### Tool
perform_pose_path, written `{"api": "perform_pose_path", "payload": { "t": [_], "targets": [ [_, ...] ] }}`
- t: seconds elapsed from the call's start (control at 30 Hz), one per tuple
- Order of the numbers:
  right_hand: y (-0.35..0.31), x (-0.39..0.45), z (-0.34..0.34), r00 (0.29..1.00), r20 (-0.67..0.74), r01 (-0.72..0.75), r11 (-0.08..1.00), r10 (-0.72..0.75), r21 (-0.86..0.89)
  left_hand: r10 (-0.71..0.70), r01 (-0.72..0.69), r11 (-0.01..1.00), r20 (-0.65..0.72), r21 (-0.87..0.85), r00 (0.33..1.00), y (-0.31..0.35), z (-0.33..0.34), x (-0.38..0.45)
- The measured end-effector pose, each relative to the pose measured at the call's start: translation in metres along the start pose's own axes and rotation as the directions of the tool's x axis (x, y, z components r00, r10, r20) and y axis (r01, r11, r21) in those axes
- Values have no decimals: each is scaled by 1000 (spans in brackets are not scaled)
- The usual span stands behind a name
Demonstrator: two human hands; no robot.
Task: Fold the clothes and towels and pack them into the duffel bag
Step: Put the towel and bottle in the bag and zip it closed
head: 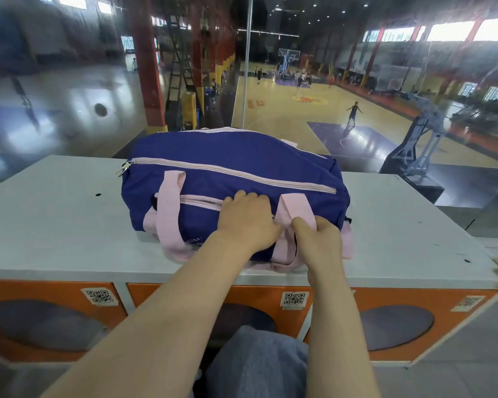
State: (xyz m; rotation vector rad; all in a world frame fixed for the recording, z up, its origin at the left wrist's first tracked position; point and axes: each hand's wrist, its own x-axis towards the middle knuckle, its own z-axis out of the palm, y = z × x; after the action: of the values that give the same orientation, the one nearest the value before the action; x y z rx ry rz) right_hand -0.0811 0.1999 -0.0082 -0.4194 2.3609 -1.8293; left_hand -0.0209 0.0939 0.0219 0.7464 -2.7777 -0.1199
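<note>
From the head camera we see the duffel bag (233,179), navy with pink trim, lying on the white desk (55,219), reaching from near its front edge to its far edge, around the middle. Its long top zipper (233,173) looks closed, so what is inside stays hidden. Our left hand (246,219) rests curled on the bag's near side at a lower pink zip line; whether it pinches anything we cannot tell, as the fingertips are tucked under. Our right hand (318,237) grips the pink strap (295,209) just beside it. No clothes or towels show. The strap's lower loop is partly hidden behind our forearms.
</note>
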Motion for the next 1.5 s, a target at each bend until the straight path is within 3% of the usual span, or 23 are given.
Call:
{"api": "perform_pose_path", "payload": {
  "t": [0.13,0.27,0.43,0.5,0.63,0.83,0.93,1.0,1.23,1.5],
  "targets": [
    [-1,2,4,1000,-4,-23,995,23,-98,3,-6,999,-72,-41,997,-4,-2,1],
    [-5,1,1,997,-32,60,980,-68,-190,15,-17,987,-18,-159,1000,-10,-5,6],
    [-10,1,4,997,-79,24,999,-27,-43,-47,31,902,-26,-431,999,-4,-7,4],
    [-11,1,7,999,-46,5,997,-8,-71,-91,81,869,4,-488,996,-3,-8,4],
    [-15,0,9,993,6,116,988,-117,-104,-124,102,804,3,-586,992,-5,-9,5],
    [-12,1,7,981,34,196,957,-193,-214,10,4,875,26,-484,1000,-9,-17,-1],
    [-15,2,8,971,18,233,915,-240,-331,-8,-6,900,-32,-435,999,-7,-15,-1],
    [-18,-1,11,968,-10,238,929,-250,-284,-33,-8,911,-91,-412,995,-5,-12,-1],
    [-11,-3,16,991,-84,120,981,-108,151,-43,-48,937,-251,-346,967,0,-11,-4],
    [-11,-1,14,991,-66,125,972,-114,198,-247,129,852,-172,-508,954,-46,-28,-6]
  ]
}}
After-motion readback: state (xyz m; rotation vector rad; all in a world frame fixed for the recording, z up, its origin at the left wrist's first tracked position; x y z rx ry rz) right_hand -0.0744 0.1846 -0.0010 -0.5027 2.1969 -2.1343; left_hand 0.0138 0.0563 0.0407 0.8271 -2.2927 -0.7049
